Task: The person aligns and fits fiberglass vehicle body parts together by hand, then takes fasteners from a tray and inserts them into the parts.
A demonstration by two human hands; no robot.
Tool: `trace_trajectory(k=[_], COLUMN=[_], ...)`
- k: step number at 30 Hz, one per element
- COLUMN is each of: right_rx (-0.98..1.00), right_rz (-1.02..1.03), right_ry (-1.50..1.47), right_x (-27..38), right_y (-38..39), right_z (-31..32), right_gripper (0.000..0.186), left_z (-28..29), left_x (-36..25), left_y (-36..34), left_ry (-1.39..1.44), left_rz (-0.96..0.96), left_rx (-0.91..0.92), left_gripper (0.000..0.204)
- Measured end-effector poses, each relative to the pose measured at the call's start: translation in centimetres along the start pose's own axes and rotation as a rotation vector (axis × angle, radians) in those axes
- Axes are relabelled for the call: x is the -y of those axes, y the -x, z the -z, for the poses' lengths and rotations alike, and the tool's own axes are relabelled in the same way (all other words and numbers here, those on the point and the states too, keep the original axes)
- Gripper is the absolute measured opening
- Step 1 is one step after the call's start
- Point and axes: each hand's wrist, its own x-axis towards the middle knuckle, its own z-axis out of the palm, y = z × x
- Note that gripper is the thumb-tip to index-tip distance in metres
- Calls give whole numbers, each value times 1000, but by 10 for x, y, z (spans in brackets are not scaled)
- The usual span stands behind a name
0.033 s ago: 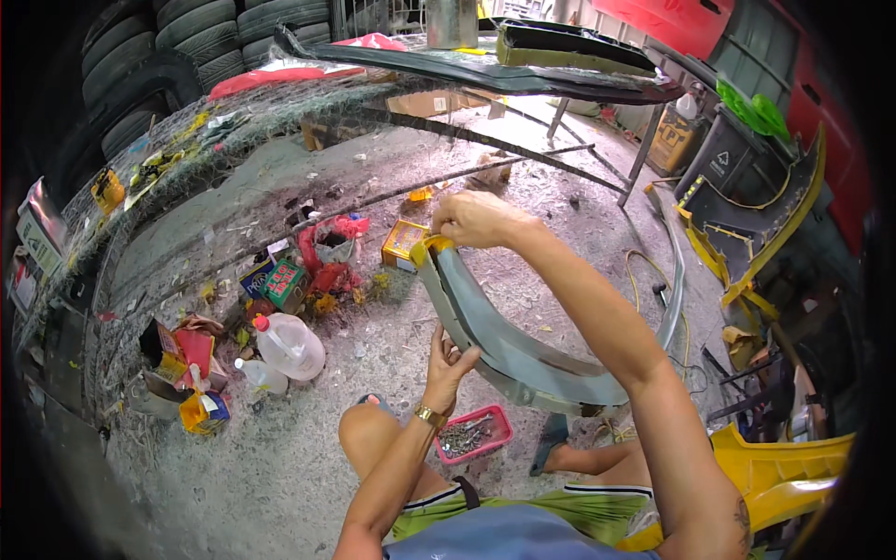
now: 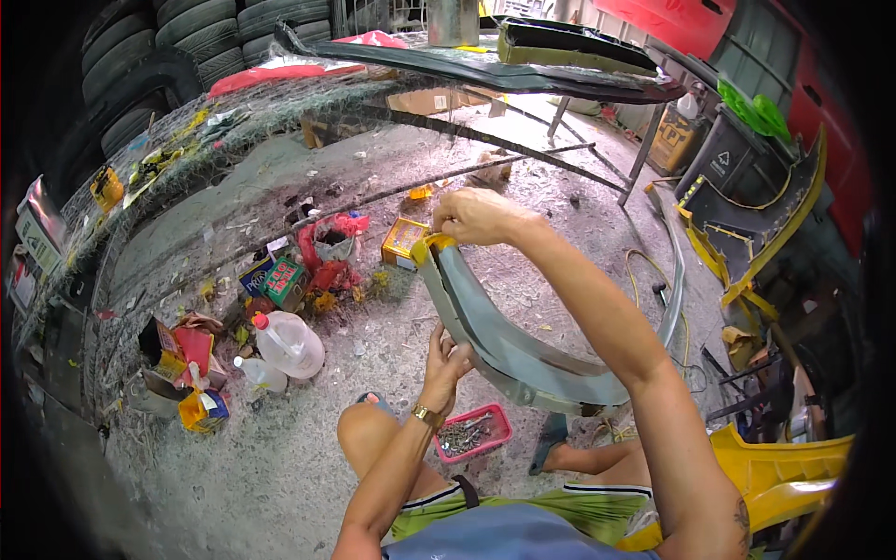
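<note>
A long, curved grey car trim panel (image 2: pixel 509 350), arched like a wheel-arch strip, hangs tilted in front of me. Yellow covers its upper left end (image 2: pixel 427 250). At its lower left edge, my left hand (image 2: pixel 446 371) supports it with the thumb at the near side; some of the fingers are hidden by the panel. My right hand (image 2: pixel 476 217) is bent over the yellow end, fingers curled and pressed together. What they pinch there is hidden. The right forearm crosses above the panel's far right part.
On the floor stand a pink tray (image 2: pixel 509 439) of small metal parts, a clear jug (image 2: pixel 291 347), a yellow box (image 2: pixel 405 245) and several cans and litter. A metal-legged table (image 2: pixel 551 154) stands ahead. Yellow body panels (image 2: pixel 789 481) lie at right, near a grey bin (image 2: pixel 723 154).
My left thumb has shifted slightly along the panel's edge. The right hand and the panel look almost unchanged.
</note>
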Motion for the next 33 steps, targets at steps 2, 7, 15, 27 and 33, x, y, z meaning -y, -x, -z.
trace_trajectory(k=[2,7,15,27,33], right_rx=[3,-55,-300,-25,66], right_rz=[62,212,104,234,153], right_ry=[-8,-85,20,-16,77], right_x=[-7,-12,22,48,59], right_y=[-1,17,66,48,65], right_z=[6,9,21,20,36], right_gripper=[24,23,28,26,26], left_z=[6,8,9,-1,-19], left_x=[-7,3,0,-6,-10], left_y=[-3,-6,1,7,8], left_ry=[279,279,380,538,616], left_rz=[197,262,222,251,235], left_rx=[17,59,143,172,256], left_gripper=[55,26,27,37,41])
